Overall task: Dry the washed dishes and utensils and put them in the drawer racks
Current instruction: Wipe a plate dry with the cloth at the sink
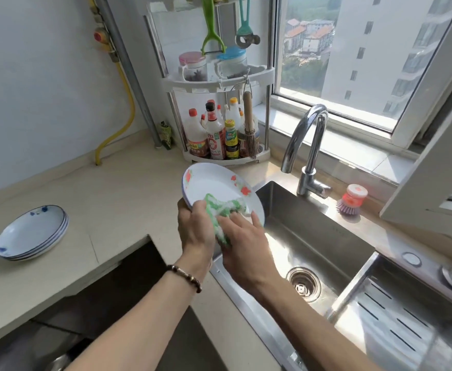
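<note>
My left hand (196, 228) grips the near rim of the plate (219, 187), tilted up just left of the sink (313, 236). My right hand (242, 236) presses a green cloth (223, 210) flat-fingered against its lower face. The plate looks stiff, light and breakable, probably slick if damp, so I would keep thumb over the rim and fingers behind. A stack of plates (32, 232) sits well left of the sink on the pale counter (112, 199); the dark open space below it may be the drawer.
</note>
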The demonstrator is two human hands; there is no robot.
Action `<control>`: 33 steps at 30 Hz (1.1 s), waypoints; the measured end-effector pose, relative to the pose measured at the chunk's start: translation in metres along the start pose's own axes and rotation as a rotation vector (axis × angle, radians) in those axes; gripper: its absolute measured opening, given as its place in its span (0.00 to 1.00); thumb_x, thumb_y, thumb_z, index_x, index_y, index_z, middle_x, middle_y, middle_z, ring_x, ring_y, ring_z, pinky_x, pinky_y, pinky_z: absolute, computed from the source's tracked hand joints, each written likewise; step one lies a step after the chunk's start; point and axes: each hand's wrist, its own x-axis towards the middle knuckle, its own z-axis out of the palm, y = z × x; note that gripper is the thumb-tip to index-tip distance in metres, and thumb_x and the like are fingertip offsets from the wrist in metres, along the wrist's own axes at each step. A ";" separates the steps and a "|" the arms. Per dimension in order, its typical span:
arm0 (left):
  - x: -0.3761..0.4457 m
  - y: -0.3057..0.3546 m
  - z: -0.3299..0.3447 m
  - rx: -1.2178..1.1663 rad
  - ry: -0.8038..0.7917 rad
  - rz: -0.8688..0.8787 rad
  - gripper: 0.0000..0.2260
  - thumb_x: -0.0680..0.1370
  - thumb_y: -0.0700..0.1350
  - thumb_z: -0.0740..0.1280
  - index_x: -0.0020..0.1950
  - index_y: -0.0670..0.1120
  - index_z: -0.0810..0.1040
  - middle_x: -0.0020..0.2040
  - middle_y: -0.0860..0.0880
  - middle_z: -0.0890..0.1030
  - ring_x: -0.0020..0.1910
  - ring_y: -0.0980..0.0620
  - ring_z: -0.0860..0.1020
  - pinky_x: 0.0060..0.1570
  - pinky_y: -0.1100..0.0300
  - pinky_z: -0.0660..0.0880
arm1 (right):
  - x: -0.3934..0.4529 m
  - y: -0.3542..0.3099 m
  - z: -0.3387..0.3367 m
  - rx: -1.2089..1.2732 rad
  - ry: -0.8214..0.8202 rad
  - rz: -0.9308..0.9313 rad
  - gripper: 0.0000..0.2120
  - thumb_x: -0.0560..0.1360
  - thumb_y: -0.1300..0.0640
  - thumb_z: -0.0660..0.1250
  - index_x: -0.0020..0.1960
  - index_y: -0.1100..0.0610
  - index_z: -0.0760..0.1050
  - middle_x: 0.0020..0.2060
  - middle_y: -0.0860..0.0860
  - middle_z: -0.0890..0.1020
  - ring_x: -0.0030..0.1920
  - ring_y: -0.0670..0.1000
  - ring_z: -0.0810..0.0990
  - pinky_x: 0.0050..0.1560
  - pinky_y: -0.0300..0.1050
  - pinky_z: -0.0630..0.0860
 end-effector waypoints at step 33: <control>0.034 0.024 -0.027 0.358 -0.172 -0.007 0.10 0.83 0.47 0.59 0.55 0.47 0.79 0.45 0.44 0.84 0.40 0.44 0.84 0.32 0.54 0.80 | -0.021 0.055 -0.004 -0.129 -0.315 -0.138 0.34 0.77 0.50 0.70 0.79 0.49 0.61 0.69 0.51 0.75 0.76 0.57 0.65 0.77 0.60 0.40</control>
